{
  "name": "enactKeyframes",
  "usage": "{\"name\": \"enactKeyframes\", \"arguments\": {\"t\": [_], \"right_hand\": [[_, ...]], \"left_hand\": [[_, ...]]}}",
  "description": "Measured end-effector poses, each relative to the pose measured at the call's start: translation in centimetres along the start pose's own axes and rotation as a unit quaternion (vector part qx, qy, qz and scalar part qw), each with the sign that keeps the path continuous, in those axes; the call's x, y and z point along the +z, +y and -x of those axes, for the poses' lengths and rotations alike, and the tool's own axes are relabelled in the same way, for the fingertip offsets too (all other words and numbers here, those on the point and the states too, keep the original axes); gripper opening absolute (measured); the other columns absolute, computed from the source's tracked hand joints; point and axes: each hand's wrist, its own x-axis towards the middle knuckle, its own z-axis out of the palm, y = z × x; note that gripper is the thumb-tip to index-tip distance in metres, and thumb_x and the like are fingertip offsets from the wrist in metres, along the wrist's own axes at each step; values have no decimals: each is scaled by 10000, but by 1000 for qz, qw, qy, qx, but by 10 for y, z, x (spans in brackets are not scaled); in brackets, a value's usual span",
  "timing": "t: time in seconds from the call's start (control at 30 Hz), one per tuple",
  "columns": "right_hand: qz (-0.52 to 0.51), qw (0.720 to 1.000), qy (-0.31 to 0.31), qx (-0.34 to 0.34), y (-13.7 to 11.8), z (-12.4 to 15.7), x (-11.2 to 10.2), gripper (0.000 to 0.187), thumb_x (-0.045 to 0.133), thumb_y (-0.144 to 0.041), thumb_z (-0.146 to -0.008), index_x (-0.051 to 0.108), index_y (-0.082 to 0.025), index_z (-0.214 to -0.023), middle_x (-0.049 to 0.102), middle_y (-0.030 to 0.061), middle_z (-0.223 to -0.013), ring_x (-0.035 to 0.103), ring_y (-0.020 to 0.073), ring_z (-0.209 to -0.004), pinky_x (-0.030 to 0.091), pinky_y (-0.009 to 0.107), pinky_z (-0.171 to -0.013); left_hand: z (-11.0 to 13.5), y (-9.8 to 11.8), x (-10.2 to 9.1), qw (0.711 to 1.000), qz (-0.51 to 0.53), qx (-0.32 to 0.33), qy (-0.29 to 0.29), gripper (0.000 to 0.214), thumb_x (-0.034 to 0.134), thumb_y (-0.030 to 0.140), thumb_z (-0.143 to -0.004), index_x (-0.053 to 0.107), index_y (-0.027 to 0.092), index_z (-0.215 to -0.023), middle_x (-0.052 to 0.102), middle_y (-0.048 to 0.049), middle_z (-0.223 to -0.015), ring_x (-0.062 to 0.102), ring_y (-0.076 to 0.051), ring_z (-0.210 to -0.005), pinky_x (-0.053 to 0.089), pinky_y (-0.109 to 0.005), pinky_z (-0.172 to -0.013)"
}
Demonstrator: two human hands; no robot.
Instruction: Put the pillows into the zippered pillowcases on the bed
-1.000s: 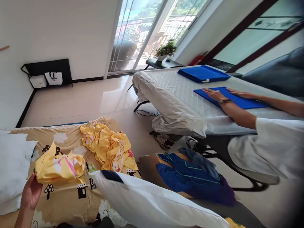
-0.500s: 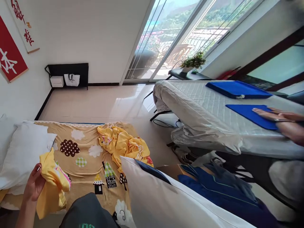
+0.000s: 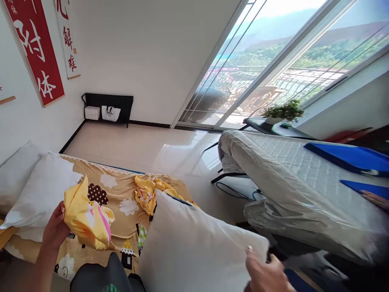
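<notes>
Two hands, both full. Left hand [image 3: 56, 227]: grip closed on yellow cloth [image 3: 88, 221], left side, over bed [image 3: 114, 198]. Right hand [image 3: 267, 271]: grip pinching right corner of pillow [image 3: 194, 243], near centre. Yellow heap [image 3: 145, 194] on bed behind pillow. Other pillows [image 3: 45, 190] at bed's left end.

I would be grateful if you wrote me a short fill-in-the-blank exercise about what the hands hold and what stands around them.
1. The left hand holds a crumpled cloth whose main colour is ____.
2. The right hand grips a plump white ____ near one corner.
3. A hanging scroll bears white characters on a ____ background.
4. The mattress over to the right is covered in see-through ____.
Missing words: yellow; pillow; red; plastic.
</notes>
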Motion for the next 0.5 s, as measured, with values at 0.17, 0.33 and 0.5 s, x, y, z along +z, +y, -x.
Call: {"name": "enactKeyframes", "arguments": {"t": [0.17,0.33,0.5], "right_hand": [[-127,982,-137,19,-75,21,100,297,527,-378,-928,683,-291,-1166,761,89,-987,740,242,-853,554,299,-579],[-244,897,-359,-83,-205,3,157,643,656,-336,-857,443,-319,-1464,476,108,-1511,422,294,-1407,390,533,-1107],[-294,857,-402,-131,-239,-12,176,145,613,-174,-856,719,-225,-941,746,73,-1022,654,224,-1035,394,457,-1014]], "left_hand": [[15,-14,16,997,-10,-38,-70,445,871,287,-518,465,195,-676,542,15,-713,560,-147,-663,454,-237,-566],[28,-24,36,982,-42,-102,-155,473,901,353,-524,471,180,-620,469,28,-635,473,-100,-596,404,-209,-548],[36,-19,31,980,-71,-97,-161,435,915,343,-504,529,167,-602,443,28,-603,424,-93,-576,358,-210,-536]]}}
